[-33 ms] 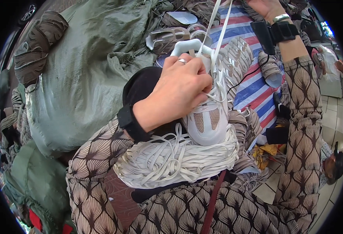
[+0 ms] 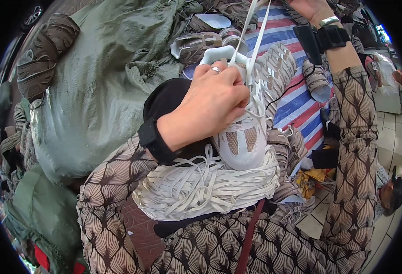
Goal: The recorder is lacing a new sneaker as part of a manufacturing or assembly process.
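Note:
A white and beige sneaker point(image 2: 242, 153) points its toe toward me in the middle, over a thick bundle of flat white shoelaces point(image 2: 201, 192). My left hand point(image 2: 212, 100) is closed over the sneaker's lacing and tongue, fingers curled in, a ring on one of them. From the eyelets, two taut strands of white shoelace point(image 2: 259, 39) rise past the top edge, where their ends are out of sight. Up at the top right is my right hand point(image 2: 308, 9), cut off by the edge. Its fingers are hidden, so what it holds does not show.
A large grey-green woven sack point(image 2: 77, 105) fills the left, with brown shoes point(image 2: 39, 57) on it. Several sneakers point(image 2: 276, 68) lie around a striped sheet point(image 2: 296, 105). A dark cord point(image 2: 285, 93) crosses the sheet. Another person point(image 2: 390, 194) is at the far right.
My left hand has shifted very slightly on the sneaker. The shoelace strands lean a touch further left at the top.

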Demonstrator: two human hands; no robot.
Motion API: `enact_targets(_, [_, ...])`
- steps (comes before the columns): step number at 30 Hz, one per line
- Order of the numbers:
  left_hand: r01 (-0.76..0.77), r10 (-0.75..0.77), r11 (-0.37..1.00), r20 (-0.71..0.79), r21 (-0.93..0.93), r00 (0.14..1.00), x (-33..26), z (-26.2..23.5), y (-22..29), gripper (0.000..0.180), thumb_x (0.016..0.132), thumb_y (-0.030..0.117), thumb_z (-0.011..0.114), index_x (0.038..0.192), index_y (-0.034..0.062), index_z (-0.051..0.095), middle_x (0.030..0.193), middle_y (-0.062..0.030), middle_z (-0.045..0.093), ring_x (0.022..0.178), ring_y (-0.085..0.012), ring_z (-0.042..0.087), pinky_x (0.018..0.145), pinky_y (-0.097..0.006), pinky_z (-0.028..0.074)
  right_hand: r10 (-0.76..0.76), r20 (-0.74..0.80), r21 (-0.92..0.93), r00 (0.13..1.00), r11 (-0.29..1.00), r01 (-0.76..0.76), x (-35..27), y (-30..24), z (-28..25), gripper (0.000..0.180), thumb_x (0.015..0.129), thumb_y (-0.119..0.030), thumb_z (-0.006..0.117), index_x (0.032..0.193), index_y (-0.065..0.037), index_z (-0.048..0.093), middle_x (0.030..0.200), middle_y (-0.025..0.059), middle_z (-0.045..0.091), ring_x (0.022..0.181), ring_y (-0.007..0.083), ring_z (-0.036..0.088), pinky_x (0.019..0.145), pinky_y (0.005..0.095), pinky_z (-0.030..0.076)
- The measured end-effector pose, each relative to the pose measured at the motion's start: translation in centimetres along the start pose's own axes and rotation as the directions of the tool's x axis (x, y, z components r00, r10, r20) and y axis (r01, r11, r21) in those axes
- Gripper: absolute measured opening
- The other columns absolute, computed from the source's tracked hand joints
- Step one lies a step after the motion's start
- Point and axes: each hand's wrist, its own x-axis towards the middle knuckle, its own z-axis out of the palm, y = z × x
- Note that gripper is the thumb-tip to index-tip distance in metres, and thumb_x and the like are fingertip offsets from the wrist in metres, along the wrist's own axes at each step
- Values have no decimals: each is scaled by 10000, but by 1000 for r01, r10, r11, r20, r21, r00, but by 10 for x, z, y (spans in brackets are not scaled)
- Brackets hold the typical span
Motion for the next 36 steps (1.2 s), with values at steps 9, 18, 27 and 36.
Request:
enact_targets(9, [-28, 120, 974, 404, -226, 907, 40, -28, -16, 169, 829, 70, 647, 899, 12, 504, 749, -112, 562, 709, -251, 579, 655, -362, 448, 28, 68, 14, 997, 999, -29, -5, -2, 5, 241, 1021, -250, 447, 1089, -78, 603, 962, 26, 674, 650, 66, 566, 525, 198, 458])
enact_targets(18, [209, 51, 870, 501, -448, 864, 39, -38, -1, 216, 824, 22, 675, 1004, 24, 555, 819, -53, 578, 767, -145, 573, 704, -291, 492, 92, 3, -15, 996, 996, -92, -14, -2, 12, 278, 1022, -280, 441, 1075, -67, 611, 993, 45, 673, 778, 137, 632, 681, 269, 534])
enact_targets(27, [69, 37, 934, 286, -351, 958, 10, -31, 21, 340, 773, -23, 647, 1097, 62, 588, 903, -101, 676, 774, -240, 662, 679, -341, 510, -98, 338, -60, 936, 990, 126, 30, 19, 28, 262, 1014, -221, 466, 1009, -13, 626, 942, 76, 662, 870, 174, 638, 834, 312, 512])
enact_targets(36, [358, -380, 876, -3, -324, 925, 0, -39, -5, 318, 878, 58, 633, 1186, 30, 561, 992, -47, 619, 736, -100, 535, 679, -240, 459, -386, 233, -126, 892, 898, 422, 109, 39, 10, 274, 1008, -208, 471, 916, -13, 640, 846, 70, 649, 789, 158, 623, 735, 272, 494])
